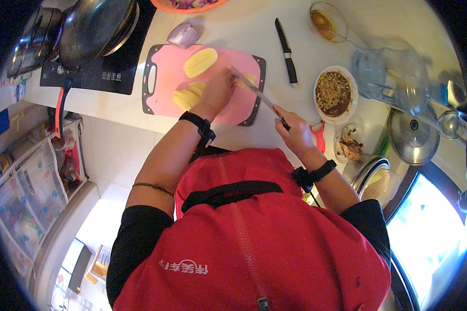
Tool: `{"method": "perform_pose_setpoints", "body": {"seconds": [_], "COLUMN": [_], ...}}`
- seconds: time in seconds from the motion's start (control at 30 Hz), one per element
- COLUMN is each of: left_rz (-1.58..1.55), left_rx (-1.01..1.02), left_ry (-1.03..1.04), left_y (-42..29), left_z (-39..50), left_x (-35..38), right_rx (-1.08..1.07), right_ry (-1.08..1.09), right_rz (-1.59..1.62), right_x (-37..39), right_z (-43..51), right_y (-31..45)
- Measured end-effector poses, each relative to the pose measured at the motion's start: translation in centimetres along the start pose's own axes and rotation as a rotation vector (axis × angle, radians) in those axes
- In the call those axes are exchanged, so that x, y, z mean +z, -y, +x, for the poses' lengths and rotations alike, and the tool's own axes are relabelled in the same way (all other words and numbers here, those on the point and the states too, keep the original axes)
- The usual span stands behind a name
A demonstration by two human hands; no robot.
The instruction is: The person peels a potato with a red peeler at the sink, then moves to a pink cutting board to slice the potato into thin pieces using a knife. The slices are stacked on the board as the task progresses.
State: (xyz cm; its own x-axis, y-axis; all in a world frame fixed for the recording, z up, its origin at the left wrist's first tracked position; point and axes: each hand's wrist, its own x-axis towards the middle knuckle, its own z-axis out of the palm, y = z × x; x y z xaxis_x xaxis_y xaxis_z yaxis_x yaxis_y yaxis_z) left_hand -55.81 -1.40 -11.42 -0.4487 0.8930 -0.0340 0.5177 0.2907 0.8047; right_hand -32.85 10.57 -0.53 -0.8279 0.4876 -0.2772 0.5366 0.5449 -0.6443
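Observation:
On a pink cutting board (163, 77) with dark corners, my left hand (218, 91) bends over a peeled potato piece (240, 83), mostly covered by its fingers. My right hand (295, 130) grips the dark handle of a kitchen knife (265, 99). The blade slants up and left, its tip close to my left fingertips. Pale yellow potato (250, 79) shows just beyond the blade. A potato half (201, 62) lies near the board's far edge. More cut potato pieces (188, 96) rest left of my left hand, partly behind it.
A cut red onion (183, 35) sits at the board's far edge. Right of the board are a black-handled serrated knife (286, 52), a bowl of sauce (333, 95), a red peeler (319, 138) and a glass bowl (327, 23). A wok (95, 31) stands on the cooktop (89, 79).

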Motion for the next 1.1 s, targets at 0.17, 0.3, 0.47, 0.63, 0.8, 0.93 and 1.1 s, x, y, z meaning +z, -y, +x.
{"method": "perform_pose_setpoints", "body": {"seconds": [0.17, 0.3, 0.47, 0.63, 0.8, 0.93, 1.1], "left_rz": [-0.273, -0.516, -0.198, -0.333, -0.140, -0.084, -0.103], "left_rx": [-0.271, -0.362, 0.061, -0.345, -0.158, -0.025, -0.232], "left_ry": [0.087, 0.263, 0.678, 0.563, 0.362, 0.203, -0.068], "left_y": [0.2, -0.9, -3.5, -3.0, -2.2, -2.2, 0.2], "left_z": [1.0, 1.5, 2.4, 2.7, 3.3, 2.2, -3.2], "left_x": [-3.0, -5.5, -6.2, -5.6, -4.2, -5.5, -11.3], "right_rx": [-0.207, -0.282, -0.404, -0.381, -0.331, -0.185, -0.064], "right_ry": [-0.012, 0.053, 0.111, 0.208, 0.130, 0.241, 0.102], "right_rz": [-0.284, -0.441, -0.474, -0.431, -0.372, -0.379, -0.137], "right_x": [-2.3, -3.7, -4.1, -3.9, -3.6, -3.7, -2.2], "right_z": [-0.9, -1.0, -0.7, -2.1, -3.8, -4.4, -4.2], "right_y": [-1.5, -2.0, -1.5, -1.8, -2.9, -3.6, -3.6]}}
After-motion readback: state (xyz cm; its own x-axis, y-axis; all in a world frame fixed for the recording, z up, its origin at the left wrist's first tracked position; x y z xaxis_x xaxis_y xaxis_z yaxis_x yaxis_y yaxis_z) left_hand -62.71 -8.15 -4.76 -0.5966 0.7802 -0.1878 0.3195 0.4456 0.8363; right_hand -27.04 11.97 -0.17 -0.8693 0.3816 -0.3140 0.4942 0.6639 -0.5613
